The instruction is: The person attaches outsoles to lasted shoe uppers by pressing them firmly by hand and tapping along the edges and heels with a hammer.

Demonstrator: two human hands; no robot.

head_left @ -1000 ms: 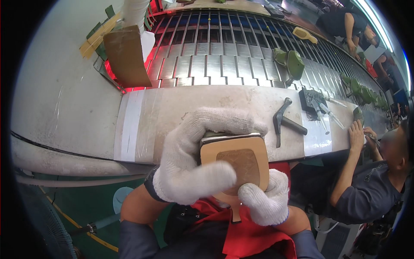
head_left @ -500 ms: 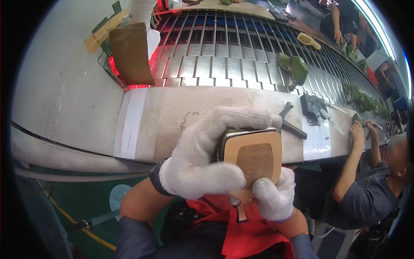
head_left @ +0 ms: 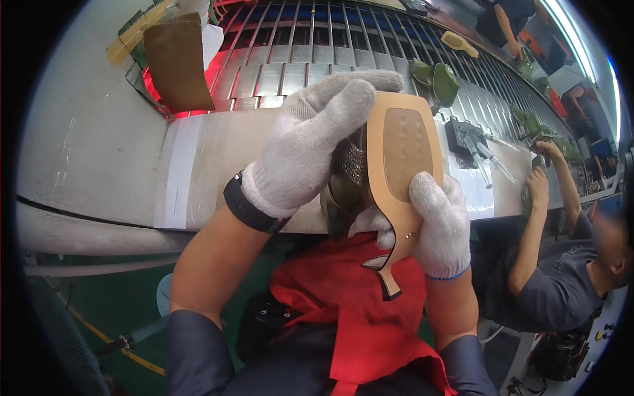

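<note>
A heeled shoe [head_left: 407,148] is held up in front of me, its tan sole facing me and its heel end pointing down. The sole has a brown patterned inset, and a dark green last shows behind a glittery upper. My left hand [head_left: 307,138], in a white knit glove, is closed over the toe end from the left side. My right hand [head_left: 442,224], gloved too, grips the narrow middle of the shoe, thumb on the sole. Part of its fingers shows behind the shoe.
A worktop [head_left: 224,138] lies in front, with a metal roller conveyor [head_left: 297,56] beyond. A green last [head_left: 436,82] and a tan sole [head_left: 460,43] are on the conveyor. Syringes [head_left: 485,158] sit beside a dark block [head_left: 459,135]. A co-worker [head_left: 561,264] works at right; a brown board [head_left: 178,63] stands at left.
The shoe has come up and tilted, so its sole now shows at full length down to the heel. My left hand has moved up with the toe. The hammer on the worktop is now out of sight.
</note>
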